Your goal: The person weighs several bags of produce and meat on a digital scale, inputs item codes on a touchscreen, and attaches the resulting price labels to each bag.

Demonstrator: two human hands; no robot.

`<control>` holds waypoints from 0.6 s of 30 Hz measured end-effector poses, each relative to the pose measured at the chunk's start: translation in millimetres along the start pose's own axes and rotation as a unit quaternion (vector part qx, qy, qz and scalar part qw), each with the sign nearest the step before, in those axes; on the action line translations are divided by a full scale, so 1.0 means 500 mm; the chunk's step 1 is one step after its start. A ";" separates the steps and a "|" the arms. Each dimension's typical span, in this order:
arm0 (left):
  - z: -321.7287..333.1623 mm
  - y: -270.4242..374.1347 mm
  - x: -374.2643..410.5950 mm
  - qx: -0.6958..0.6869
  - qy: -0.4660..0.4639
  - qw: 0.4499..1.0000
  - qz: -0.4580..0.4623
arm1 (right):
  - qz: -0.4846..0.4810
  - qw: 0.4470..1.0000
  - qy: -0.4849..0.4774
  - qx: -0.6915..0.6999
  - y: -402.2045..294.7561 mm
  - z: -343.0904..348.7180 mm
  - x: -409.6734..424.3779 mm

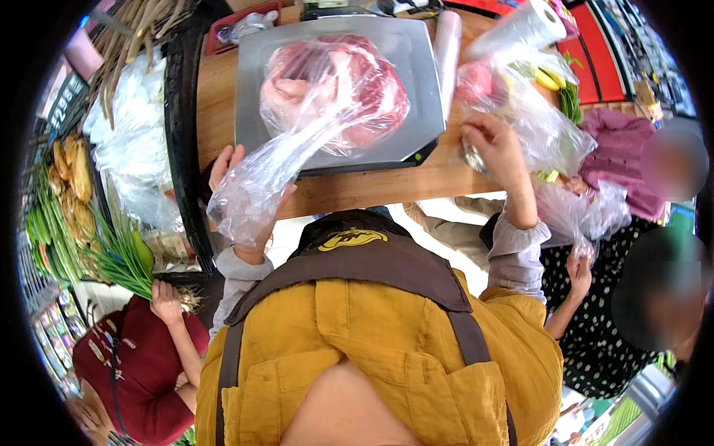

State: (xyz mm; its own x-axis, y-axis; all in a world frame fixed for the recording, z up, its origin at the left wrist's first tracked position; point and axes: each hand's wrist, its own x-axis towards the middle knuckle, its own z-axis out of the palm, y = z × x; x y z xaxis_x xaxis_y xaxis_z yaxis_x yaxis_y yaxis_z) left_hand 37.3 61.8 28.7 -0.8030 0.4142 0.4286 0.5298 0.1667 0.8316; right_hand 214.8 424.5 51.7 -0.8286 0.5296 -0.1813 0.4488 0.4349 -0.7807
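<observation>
A large piece of raw meat point(385, 89), red with pale fat, lies in a clear plastic bag point(334, 120) on the flat metal plate of a weighing scale point(251, 72). The bag's loose end stretches towards me, across my left hand point(224, 166). Fingers of that hand show beyond the plastic by the scale's near left corner; the bag covers the palm, so its grip is unclear. Over the wooden counter point(357, 192), right of the scale, my right hand point(493, 148) has curled fingers. A small shiny item point(473, 156) shows beneath them; whether they hold it is unclear.
Rolls of clear bags point(519, 30) and filled produce bags point(535, 122) are on the right. Another person's hand point(580, 273) holds a bag there. At left, a person's hand point(166, 303) grips green onions point(120, 259). A red tray point(215, 36) stands behind the scale.
</observation>
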 end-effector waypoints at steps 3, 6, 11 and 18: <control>-0.008 0.011 0.044 0.173 -0.065 0.981 0.063 | -0.011 0.998 0.018 -0.061 0.050 0.059 -0.064; 0.004 0.011 0.080 0.264 -0.092 0.947 0.159 | -0.038 0.984 0.072 -0.159 0.081 0.118 -0.087; 0.047 0.054 0.169 0.249 -0.188 0.891 0.329 | -0.119 0.954 0.154 -0.228 0.081 0.221 -0.073; 0.049 0.025 0.162 0.039 -0.166 0.934 0.313 | -0.006 0.994 -0.109 -0.004 -0.065 0.074 -0.076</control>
State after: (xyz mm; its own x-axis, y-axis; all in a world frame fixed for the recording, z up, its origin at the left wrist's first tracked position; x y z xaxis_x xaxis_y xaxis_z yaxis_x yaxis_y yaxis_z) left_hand -14.6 119.2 65.2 -0.2064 0.7052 0.6783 0.8961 -0.1422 0.4205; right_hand 219.3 363.2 61.9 -0.8864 0.3540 -0.2981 0.4403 0.4465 -0.7790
